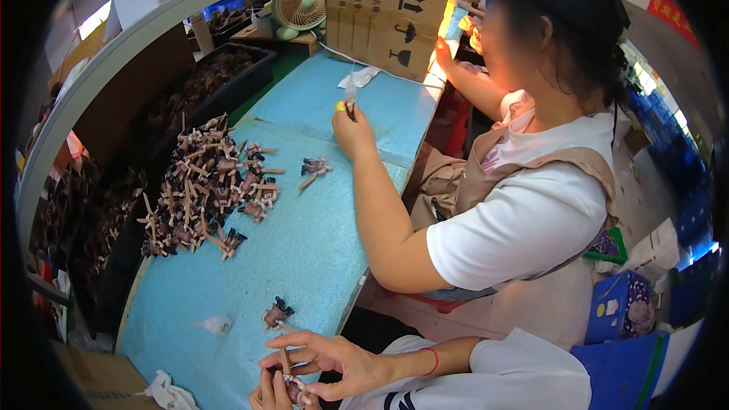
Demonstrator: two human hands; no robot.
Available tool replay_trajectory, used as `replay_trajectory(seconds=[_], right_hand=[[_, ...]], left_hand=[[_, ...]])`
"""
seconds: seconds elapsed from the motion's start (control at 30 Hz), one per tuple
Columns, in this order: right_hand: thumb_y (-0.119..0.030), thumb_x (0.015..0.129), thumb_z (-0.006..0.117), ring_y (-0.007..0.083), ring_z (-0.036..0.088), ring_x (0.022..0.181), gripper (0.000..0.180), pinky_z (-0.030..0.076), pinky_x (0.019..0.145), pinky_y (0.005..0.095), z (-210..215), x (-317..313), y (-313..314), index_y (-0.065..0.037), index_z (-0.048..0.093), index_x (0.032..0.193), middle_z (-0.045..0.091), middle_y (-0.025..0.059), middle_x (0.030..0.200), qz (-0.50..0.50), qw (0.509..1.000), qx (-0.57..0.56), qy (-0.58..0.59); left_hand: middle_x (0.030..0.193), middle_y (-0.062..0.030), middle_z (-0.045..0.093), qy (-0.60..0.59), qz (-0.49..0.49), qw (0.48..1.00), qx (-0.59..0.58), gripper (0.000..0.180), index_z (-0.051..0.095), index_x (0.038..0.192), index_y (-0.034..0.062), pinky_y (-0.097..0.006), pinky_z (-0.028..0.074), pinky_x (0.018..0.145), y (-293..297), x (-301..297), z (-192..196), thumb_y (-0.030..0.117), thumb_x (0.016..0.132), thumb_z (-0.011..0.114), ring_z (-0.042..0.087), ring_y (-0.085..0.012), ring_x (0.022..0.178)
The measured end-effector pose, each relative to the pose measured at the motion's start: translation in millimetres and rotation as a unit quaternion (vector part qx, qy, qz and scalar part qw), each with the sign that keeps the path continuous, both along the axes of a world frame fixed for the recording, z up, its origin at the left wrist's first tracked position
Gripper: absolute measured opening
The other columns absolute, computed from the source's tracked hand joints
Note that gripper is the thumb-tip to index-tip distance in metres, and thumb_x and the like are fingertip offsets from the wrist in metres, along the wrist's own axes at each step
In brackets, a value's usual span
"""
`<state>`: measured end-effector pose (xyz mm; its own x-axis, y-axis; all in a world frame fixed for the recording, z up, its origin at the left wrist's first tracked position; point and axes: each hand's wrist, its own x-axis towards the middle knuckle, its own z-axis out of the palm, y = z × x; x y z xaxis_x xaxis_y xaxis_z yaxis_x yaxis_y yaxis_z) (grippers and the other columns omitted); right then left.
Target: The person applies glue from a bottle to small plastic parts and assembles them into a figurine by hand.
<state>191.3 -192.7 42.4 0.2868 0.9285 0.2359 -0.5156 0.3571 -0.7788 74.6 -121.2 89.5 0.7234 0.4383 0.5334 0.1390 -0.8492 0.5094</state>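
At the lower edge my left hand [271, 393] is closed around a small brown-and-pink figurine [297, 390]. A flat tan stick [285, 360] rises from it. Over the top comes my right hand [345, 363], wearing a red string at the wrist; its thumb presses the figurine and its fingers curve around the stick. Just beyond my hands, another dark-footed figurine [278, 313] lies on the blue table [304, 250]. To its left is a small whitish dropper-like bottle [219, 324]. A big pile of similar figurines with sticks [201, 182] covers the table's left side.
At the right sits a co-worker in a black cap [524, 205], whose hand [353, 133] holds a small object. A single figurine [315, 167] lies by that forearm. Farther off stand a cardboard box [387, 15] and a fan [300, 1]. Dark bins [262, 72] line the left.
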Motion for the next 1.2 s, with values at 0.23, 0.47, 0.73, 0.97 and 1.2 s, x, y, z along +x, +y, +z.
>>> replay_trajectory(seconds=[0.23,0.47,0.73,0.97,1.2], right_hand=[[0.006,0.078,0.049,0.0260,0.037,0.124,0.066,0.028,0.105,0.0405,-0.5,-0.1,1.8,-0.004,0.018,0.136,0.038,0.0218,0.131,0.001,1.000,-0.001,0.005],[0.006,0.079,0.048,0.0261,0.037,0.124,0.067,0.029,0.104,0.0401,-2.0,-0.6,4.9,-0.006,0.016,0.136,0.037,0.0217,0.132,0.005,1.000,-0.006,0.001],[0.007,0.080,0.047,0.0249,0.037,0.123,0.066,0.029,0.105,0.0390,-4.7,-2.6,5.1,-0.007,0.016,0.137,0.036,0.0209,0.132,0.009,1.000,-0.009,0.002],[0.002,0.077,0.055,0.0233,0.041,0.120,0.070,0.033,0.102,0.0383,-9.6,-5.4,3.9,-0.008,0.019,0.137,0.043,0.0188,0.126,-0.010,1.000,-0.004,0.006],[0.002,0.076,0.055,0.0221,0.042,0.119,0.071,0.034,0.102,0.0376,-13.7,-8.4,2.0,-0.009,0.020,0.136,0.042,0.0181,0.127,-0.017,1.000,0.017,0.006]], left_hand=[[0.110,-0.0225,0.056,-0.012,0.010,1.000,-0.019,0.032,0.057,0.108,-0.0052,-0.039,0.046,0.068,0.9,1.6,-2.7,0.011,0.081,0.058,0.056,-0.0355,0.081],[0.108,-0.0235,0.057,-0.015,0.010,1.000,-0.022,0.032,0.058,0.107,-0.0052,-0.041,0.046,0.069,5.4,0.4,-5.4,0.013,0.081,0.058,0.056,-0.0370,0.082],[0.109,-0.0216,0.057,-0.007,0.017,0.999,-0.031,0.032,0.057,0.109,-0.0047,-0.039,0.046,0.067,5.0,-4.0,-9.5,0.012,0.081,0.059,0.056,-0.0333,0.078],[0.111,-0.0197,0.057,-0.012,0.003,1.000,-0.024,0.032,0.056,0.110,-0.0038,-0.037,0.046,0.065,2.6,-3.8,-12.4,0.011,0.082,0.058,0.056,-0.0298,0.075],[0.115,-0.0194,0.055,-0.004,0.005,1.000,-0.007,0.034,0.055,0.113,-0.0006,-0.037,0.046,0.067,-2.6,-6.1,-16.6,0.016,0.083,0.058,0.056,-0.0305,0.077]])
